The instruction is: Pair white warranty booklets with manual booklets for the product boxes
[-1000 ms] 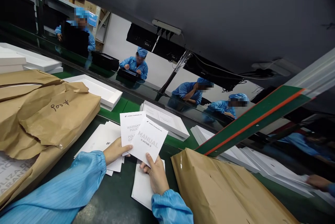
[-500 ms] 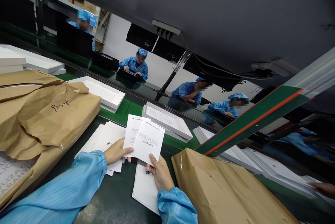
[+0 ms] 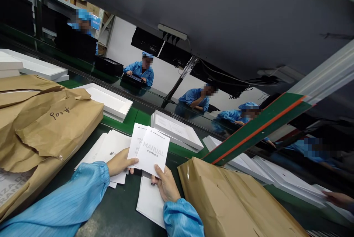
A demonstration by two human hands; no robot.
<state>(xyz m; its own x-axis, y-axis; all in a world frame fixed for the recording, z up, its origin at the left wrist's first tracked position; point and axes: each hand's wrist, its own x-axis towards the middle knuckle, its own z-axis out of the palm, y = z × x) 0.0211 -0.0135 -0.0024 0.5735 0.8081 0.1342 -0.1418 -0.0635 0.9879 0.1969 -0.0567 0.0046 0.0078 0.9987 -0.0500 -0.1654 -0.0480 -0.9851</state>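
Head view, near centre: both hands held just above the dark bench [image 3: 121, 211].

- Left hand [image 3: 118, 162]: grip closed on the lower edge of a warranty leaflet [image 3: 137, 139].
- Right hand [image 3: 166, 185]: grip closed, thumb on top, on the near corner of the manual [image 3: 153, 152], which overlaps the leaflet in front.
- Loose white sheets [image 3: 110, 146] lie under the left hand, a second pile [image 3: 149, 202] under the right.
- Left parcel [image 3: 55, 126] and right parcel [image 3: 229, 200], both in brown paper, flank the hands.
- White tray [image 3: 177, 130] sits on the far green belt.

Judgement: one pair is gathered but fanned, edges not yet squared, and not set down. Plenty of loose sheets remain.
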